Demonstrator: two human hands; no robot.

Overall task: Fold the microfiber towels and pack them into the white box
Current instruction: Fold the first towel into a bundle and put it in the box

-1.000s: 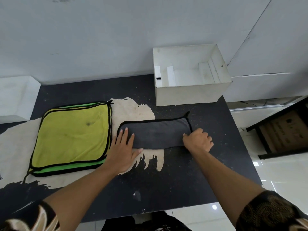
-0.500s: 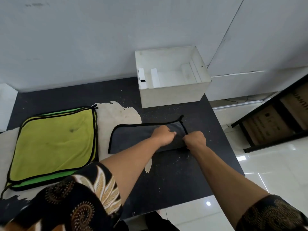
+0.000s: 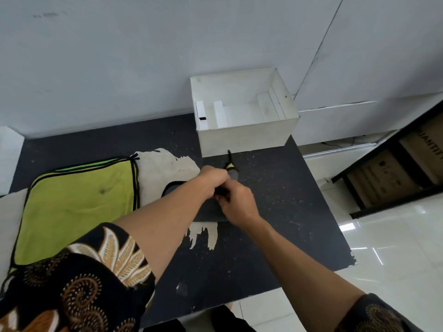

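A folded dark grey towel [image 3: 211, 209] with black trim lies on the table in front of the white box [image 3: 247, 137]. My left hand [image 3: 212, 179] and my right hand [image 3: 236, 203] meet over its right end and both grip that edge, lifted off the table; a yellow-green underside and a black loop show above the fingers. My arms hide most of the grey towel. A yellow-green towel [image 3: 79, 207] with black trim lies flat at the left. The white box stands open at the back, with white dividers inside.
The black table [image 3: 282, 224] has worn pale patches in its surface and ends at the right near a glossy tiled floor. A dark shelf [image 3: 393, 178] with cardboard boxes stands to the right. A grey wall runs behind the table.
My left hand left the towel's left end, crossed to the right end and joined my right hand. Both now lift that end up and leftward.
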